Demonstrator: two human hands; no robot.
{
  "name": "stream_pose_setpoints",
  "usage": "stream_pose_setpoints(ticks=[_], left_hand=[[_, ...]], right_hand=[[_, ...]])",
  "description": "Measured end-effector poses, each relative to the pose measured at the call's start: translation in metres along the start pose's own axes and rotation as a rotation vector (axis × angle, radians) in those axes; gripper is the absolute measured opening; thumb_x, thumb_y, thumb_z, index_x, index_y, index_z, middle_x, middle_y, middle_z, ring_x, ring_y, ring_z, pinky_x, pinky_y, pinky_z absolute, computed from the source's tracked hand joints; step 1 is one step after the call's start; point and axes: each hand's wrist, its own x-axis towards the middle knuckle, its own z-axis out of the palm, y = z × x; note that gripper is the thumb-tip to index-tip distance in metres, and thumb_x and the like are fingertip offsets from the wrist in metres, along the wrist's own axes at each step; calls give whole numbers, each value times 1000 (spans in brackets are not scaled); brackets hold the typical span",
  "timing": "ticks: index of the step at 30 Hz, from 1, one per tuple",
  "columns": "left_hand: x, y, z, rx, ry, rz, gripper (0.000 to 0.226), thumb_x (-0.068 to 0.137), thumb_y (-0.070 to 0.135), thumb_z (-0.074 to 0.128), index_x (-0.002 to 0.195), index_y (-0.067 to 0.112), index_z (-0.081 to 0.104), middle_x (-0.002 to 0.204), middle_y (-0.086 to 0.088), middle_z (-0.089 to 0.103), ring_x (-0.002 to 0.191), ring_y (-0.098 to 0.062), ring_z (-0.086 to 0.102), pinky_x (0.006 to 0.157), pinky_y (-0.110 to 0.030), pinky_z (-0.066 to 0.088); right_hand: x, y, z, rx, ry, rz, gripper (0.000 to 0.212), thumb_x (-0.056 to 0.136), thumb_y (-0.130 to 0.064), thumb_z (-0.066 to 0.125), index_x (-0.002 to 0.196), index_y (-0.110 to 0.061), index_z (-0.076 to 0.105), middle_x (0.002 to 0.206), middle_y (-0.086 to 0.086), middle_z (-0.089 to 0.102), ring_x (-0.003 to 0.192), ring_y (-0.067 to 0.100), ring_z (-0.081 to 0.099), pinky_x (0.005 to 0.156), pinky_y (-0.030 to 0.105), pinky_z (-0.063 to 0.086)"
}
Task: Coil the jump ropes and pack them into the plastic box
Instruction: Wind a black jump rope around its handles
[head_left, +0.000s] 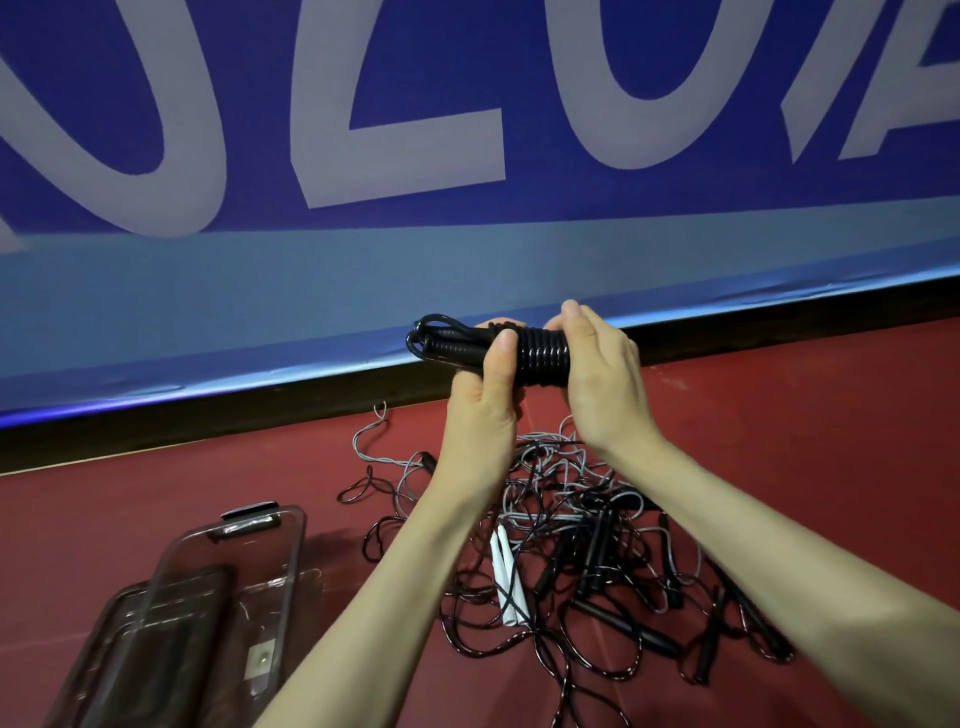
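1. Both hands hold a black jump rope bundle (519, 353) up in front of the blue banner (467, 130), above the red floor (779, 441).
2. The left hand (483, 410) has its grip closed round the bundle's left part, thumb on top.
3. The right hand (602, 374) clasps the tightly wound right end.
4. A tangled pile of ropes (582, 561) lies on the floor below, white handles (506, 582) among them.
5. The clear plastic box (249, 587) sits near left, lying beside the pile.
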Motion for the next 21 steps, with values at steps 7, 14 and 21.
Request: stream_pose_setpoints(ticks=[7,14,21], left_hand=[[-1,-3,1,71,8,-25,38,104,36,32,80,23,59,61,5,42,55,-6,35,54,-23,31],[1,-8,-11,290,-38,-110,55,87,64,29,54,20,27,51,-2,24,51,-15,21,52,-31,20],[13,-12,-13,180,-63,-254,53,96,57,36,58,21,31,52,-1,25,48,-15,20,48,-27,17]], right_hand=[[0,5,0,-4,-43,-3,56,93,-40,29,77,9,51,64,20,50,60,21,40,63,30,33],[2,18,-1,-164,39,-76,38,97,-29,29,59,-21,26,49,-8,27,49,6,34,51,20,26],[6,27,-1,-240,52,-146,37,99,-29,27,63,-20,31,48,-7,30,49,7,40,56,31,17]])
